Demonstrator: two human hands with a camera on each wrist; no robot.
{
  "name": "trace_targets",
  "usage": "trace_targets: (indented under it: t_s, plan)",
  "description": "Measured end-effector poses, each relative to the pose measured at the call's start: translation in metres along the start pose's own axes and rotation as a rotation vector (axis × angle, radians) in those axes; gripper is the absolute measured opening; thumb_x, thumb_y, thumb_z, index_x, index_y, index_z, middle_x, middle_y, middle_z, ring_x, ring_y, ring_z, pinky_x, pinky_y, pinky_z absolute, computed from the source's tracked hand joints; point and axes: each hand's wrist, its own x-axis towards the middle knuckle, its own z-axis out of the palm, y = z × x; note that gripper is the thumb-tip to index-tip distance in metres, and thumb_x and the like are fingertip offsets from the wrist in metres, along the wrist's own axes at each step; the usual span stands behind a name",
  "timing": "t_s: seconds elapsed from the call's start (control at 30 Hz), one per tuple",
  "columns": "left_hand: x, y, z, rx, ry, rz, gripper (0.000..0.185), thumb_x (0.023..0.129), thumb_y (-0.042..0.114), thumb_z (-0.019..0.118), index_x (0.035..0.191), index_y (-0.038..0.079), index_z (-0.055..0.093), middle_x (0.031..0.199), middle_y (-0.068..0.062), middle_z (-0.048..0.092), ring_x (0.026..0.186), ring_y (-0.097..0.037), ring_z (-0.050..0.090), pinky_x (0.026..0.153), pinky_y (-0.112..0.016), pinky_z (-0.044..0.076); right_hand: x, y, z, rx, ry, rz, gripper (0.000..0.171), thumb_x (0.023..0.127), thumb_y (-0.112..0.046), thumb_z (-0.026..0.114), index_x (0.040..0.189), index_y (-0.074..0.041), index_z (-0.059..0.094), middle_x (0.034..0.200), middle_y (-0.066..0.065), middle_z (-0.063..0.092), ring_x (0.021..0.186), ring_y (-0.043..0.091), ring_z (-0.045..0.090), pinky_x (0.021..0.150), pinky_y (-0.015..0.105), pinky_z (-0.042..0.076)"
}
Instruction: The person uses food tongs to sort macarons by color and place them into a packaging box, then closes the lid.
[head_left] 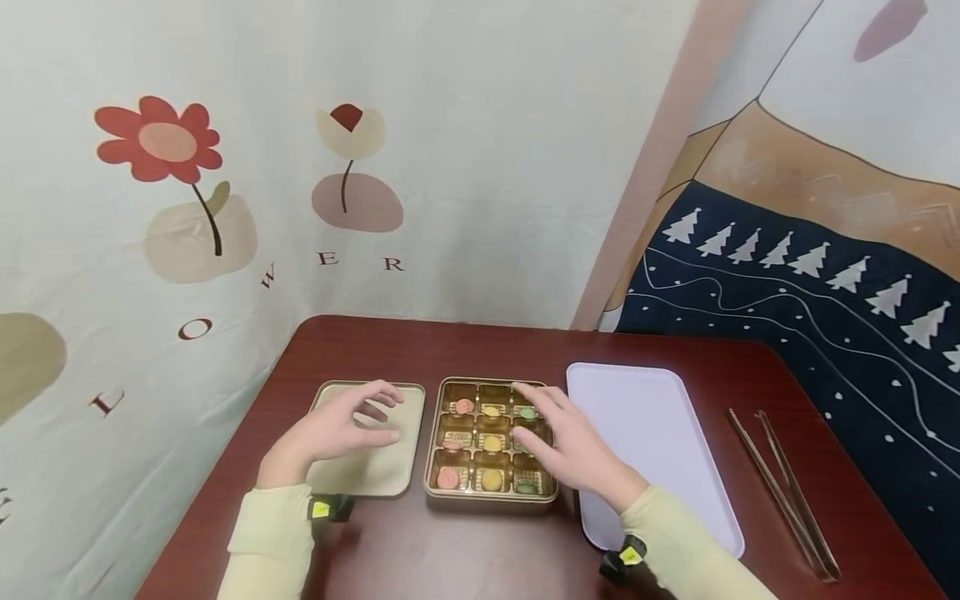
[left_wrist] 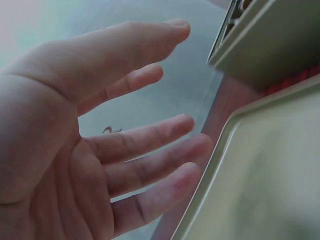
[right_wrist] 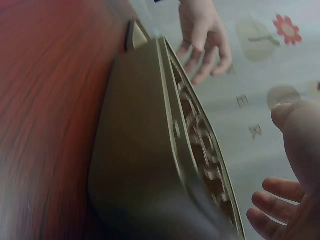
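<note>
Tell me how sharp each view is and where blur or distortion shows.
Head view: even soft light, sharp, wide-angle bending at the edges; the sweets box reads clearly. Left wrist view: left hand fairly sharp, the lid beside it smeared and soft. Right wrist view: box wall and table blurred, right hand out of focus.

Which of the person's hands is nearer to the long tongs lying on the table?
Right. The right hand hovers over the sweets box, with the white tray between it and the tongs. The left hand is farther away, above the lid.
</note>
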Motion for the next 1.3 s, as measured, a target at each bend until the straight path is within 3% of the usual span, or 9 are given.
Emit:
trace_targets:
  t_s: [0.2, 0.33, 0.5, 0.53, 0.77, 1.0, 1.3]
  plan:
    - [-0.027, -0.009, -0.023, 0.111, 0.060, -0.033, 0.046, 0.087, 0.023, 0.088, 0.126, 0.018, 0.064, 0.127, -0.014, 0.067, 0.113, -0.040, 0.068, 0.088, -0.052, 0.062, 0.017, -0.023, 0.024, 0.000, -0.075, -0.015, 0.064, 0.103, -0.037, 0.066, 0.161, -0.023, 0.043, 0.140, 0.008, 0.057, 0.126, 0.021, 0.060, 0.106, 0.048, 0.053]
    - [-0.044, -0.015, -0.034, 0.173, 0.095, -0.070, 0.046, 0.086, 0.027, 0.089, 0.124, 0.017, 0.065, 0.124, -0.009, 0.068, 0.110, -0.037, 0.068, 0.087, -0.047, 0.062, 0.027, -0.037, 0.037, 0.028, -0.096, -0.009, 0.062, 0.103, -0.037, 0.066, 0.160, -0.026, 0.043, 0.139, 0.009, 0.056, 0.112, 0.022, 0.064, 0.102, 0.045, 0.055]
    - [-0.057, -0.024, -0.042, 0.244, 0.134, -0.085, 0.047, 0.084, 0.029, 0.090, 0.120, 0.013, 0.066, 0.113, -0.006, 0.070, 0.098, -0.029, 0.066, 0.081, -0.036, 0.058, 0.037, -0.051, 0.052, 0.052, -0.103, -0.035, 0.061, 0.104, -0.037, 0.064, 0.160, -0.024, 0.044, 0.139, 0.009, 0.056, 0.115, 0.021, 0.063, 0.103, 0.044, 0.054]
    - [-0.059, -0.026, -0.043, 0.250, 0.135, -0.085, 0.047, 0.084, 0.028, 0.090, 0.120, 0.012, 0.066, 0.112, -0.006, 0.070, 0.097, -0.028, 0.066, 0.080, -0.036, 0.058, 0.039, -0.053, 0.054, 0.053, -0.104, -0.042, 0.061, 0.104, -0.038, 0.064, 0.160, -0.024, 0.044, 0.139, 0.009, 0.056, 0.121, 0.020, 0.060, 0.105, 0.044, 0.053]
    - [-0.071, -0.040, -0.046, 0.332, 0.124, -0.154, 0.046, 0.083, 0.034, 0.089, 0.118, 0.015, 0.066, 0.115, -0.016, 0.062, 0.092, -0.026, 0.065, 0.084, -0.045, 0.056, 0.045, -0.068, 0.065, 0.092, -0.141, -0.035, 0.060, 0.106, -0.039, 0.061, 0.161, -0.026, 0.041, 0.142, 0.010, 0.053, 0.114, 0.019, 0.061, 0.101, 0.042, 0.054]
    - [-0.068, -0.062, -0.043, 0.377, 0.077, -0.176, 0.043, 0.083, 0.027, 0.089, 0.115, 0.012, 0.064, 0.096, -0.007, 0.060, 0.077, -0.013, 0.061, 0.072, -0.032, 0.053, 0.048, -0.072, 0.070, 0.080, -0.165, -0.031, 0.060, 0.106, -0.041, 0.060, 0.161, -0.026, 0.041, 0.141, 0.010, 0.053, 0.116, 0.018, 0.061, 0.103, 0.041, 0.054]
    - [-0.060, -0.077, -0.034, 0.432, 0.132, -0.162, 0.021, 0.091, 0.001, 0.075, 0.108, 0.011, 0.067, 0.077, 0.004, 0.050, 0.066, -0.009, 0.045, 0.059, -0.028, 0.040, 0.047, -0.069, 0.077, 0.064, -0.180, -0.022, 0.059, 0.108, -0.044, 0.056, 0.163, -0.029, 0.038, 0.144, 0.010, 0.052, 0.129, 0.018, 0.054, 0.107, 0.041, 0.052]
